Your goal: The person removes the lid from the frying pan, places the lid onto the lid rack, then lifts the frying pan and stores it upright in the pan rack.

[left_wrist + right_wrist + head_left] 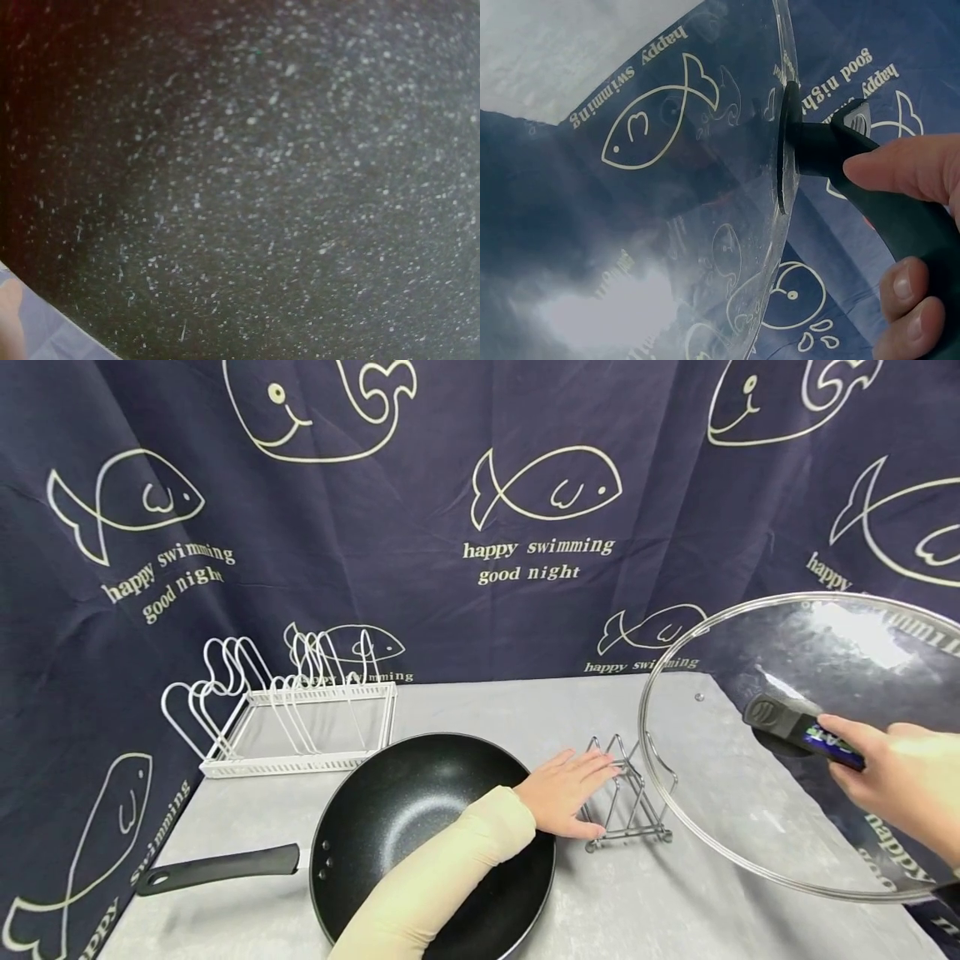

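Note:
My right hand (911, 772) grips the black handle (780, 718) of a large glass pot lid (712, 827), held tilted above the right side of the table. In the right wrist view the thumb and fingers wrap the lid's curved handle (907, 217). My left hand (566, 789), fingers extended, lies at the left side of a small metal wire rack (630, 835) and seems to touch it. Under the left forearm sits a black wok (420, 785), its handle pointing left. The wok's speckled inside (262, 180) fills most of the left wrist view.
A white wire dish rack (292, 765) stands at the back left of the grey table (480, 706). Dark blue curtain (420, 527) with fish drawings hangs behind and at both sides. The lid's rim overlaps the small rack's right side in the head view.

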`<state>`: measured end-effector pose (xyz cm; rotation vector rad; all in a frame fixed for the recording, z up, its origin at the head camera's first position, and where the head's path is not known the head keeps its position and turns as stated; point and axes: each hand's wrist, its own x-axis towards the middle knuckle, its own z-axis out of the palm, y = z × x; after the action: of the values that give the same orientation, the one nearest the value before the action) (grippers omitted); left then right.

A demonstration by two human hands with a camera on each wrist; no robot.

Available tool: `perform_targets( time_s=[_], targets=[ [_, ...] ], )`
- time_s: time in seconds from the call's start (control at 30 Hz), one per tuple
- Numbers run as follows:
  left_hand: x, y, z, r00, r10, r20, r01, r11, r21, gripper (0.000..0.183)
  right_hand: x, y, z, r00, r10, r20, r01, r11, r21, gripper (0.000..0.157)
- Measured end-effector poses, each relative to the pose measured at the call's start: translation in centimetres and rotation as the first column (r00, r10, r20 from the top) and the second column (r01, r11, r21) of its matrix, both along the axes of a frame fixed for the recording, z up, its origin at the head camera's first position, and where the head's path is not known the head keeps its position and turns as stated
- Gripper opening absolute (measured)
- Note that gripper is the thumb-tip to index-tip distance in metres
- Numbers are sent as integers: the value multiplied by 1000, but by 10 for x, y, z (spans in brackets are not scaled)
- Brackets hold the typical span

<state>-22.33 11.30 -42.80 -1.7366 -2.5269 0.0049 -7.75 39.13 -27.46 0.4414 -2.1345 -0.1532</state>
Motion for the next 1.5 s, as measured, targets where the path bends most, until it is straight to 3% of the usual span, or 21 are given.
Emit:
perform_targets(
  time_s=[0.37,0.53,1.0,1.5],
  targets=[
    [2,2,-1,1000,15,-24,-15,1000,1,87,-1,-12,0,1000,-27,3,27,999,-18,59],
    [2,2,-1,999,14,-40,-14,1000,-2,87,-1,-17,3,1000,-25,-14,25,1000,18,53],
    [2,3,0,998,9,-58,-10,1000,-7,87,0,-29,2,997,-11,-73,17,997,75,55],
    [4,3,-1,995,8,-96,-8,1000,0,87,3,-31,8,999,-49,-14,50,993,112,45]
  ],
)
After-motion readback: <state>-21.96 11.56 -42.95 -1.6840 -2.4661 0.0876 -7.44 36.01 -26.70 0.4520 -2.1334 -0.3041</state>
